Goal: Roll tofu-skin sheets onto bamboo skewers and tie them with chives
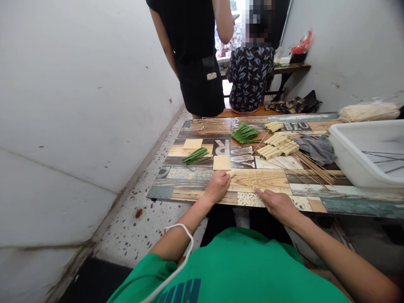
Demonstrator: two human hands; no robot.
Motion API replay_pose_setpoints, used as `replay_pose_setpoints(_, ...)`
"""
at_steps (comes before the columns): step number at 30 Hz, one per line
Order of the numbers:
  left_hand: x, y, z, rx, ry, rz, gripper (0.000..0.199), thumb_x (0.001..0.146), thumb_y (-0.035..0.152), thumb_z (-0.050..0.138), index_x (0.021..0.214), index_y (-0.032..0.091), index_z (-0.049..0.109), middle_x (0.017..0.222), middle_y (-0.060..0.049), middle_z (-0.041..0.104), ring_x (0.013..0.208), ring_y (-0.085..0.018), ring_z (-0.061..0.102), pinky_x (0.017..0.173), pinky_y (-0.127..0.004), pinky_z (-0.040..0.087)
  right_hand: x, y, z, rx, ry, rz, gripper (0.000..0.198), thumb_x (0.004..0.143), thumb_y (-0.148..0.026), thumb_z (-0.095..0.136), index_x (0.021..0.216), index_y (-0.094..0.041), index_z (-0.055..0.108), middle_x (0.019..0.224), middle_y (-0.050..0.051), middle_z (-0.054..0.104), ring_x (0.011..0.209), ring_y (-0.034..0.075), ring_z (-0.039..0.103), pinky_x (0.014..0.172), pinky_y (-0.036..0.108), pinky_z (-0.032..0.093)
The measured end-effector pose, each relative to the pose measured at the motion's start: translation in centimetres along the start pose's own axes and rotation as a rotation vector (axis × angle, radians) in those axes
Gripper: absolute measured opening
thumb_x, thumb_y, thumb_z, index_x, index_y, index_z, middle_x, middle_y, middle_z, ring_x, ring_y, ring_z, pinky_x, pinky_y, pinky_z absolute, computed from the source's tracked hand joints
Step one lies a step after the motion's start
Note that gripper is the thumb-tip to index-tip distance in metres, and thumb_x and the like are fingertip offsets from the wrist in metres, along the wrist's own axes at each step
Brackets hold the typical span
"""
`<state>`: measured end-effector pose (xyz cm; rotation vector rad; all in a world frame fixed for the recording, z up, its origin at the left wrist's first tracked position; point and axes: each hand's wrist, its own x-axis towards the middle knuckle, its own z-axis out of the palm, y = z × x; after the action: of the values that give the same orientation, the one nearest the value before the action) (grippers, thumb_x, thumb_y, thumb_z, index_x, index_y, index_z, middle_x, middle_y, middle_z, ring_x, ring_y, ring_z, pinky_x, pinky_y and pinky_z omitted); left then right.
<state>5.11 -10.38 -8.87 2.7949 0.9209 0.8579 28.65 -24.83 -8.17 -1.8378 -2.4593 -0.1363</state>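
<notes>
At the table's near edge, my left hand [218,185] is closed around a small pale yellow tofu-skin roll [232,173], mostly hidden by the fingers. My right hand [278,203] pinches a thin wooden skewer [244,182], which slants up leftward to that roll. Just beyond my left hand lies a stack of square tofu-skin sheets [222,163]. Another stack of sheets [192,144] is farther left, beside a small bunch of cut green chives [195,156]. Several finished-looking rolls on skewers [272,147] rest together at the right.
A larger chive bunch [245,134] lies mid-table. Loose skewers [312,168], a grey cloth [317,148] and a white plastic tub [353,162] occupy the right side. Bagged skewers [369,112] sit behind the tub. One person [198,54] stands beyond the table; another [251,78] sits.
</notes>
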Motion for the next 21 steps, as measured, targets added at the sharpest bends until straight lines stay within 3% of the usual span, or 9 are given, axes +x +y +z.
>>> replay_pose_setpoints(7,0.2,0.1,-0.1,0.031,-0.006,0.035,0.031,0.097,0.019,0.043,0.070,0.016,0.058,0.072,-0.005,0.056,0.074,-0.016,0.051,0.071,-0.028,0.044,2.6,-0.5,-0.3,-0.007,0.005,-0.048,0.047,0.090,-0.012,0.042,0.135,-0.018,0.055,0.097,0.009,0.071,0.075,0.015,0.063,0.058,0.023,0.036)
replay_pose_setpoints(13,0.1,0.0,-0.1,0.052,-0.001,0.017,0.029,0.096,0.019,0.045,0.071,0.017,0.059,0.074,-0.005,0.057,0.075,-0.016,0.053,0.072,-0.028,0.044,5.0,-1.6,-1.0,-0.040,-0.068,-0.006,0.046,0.091,-0.011,0.043,0.135,-0.020,0.055,0.091,0.008,0.070,0.067,0.015,0.061,0.053,0.025,0.029)
replay_pose_setpoints(21,-0.2,1.8,1.5,0.078,0.023,0.014,0.015,0.088,0.014,0.053,0.077,0.018,0.062,0.076,-0.005,0.061,0.075,-0.016,0.056,0.067,-0.027,0.047,2.8,-0.6,-1.1,0.022,0.095,0.010,0.027,0.093,-0.013,0.043,0.108,-0.020,0.064,0.084,0.003,0.064,0.070,0.013,0.055,0.059,0.025,0.029)
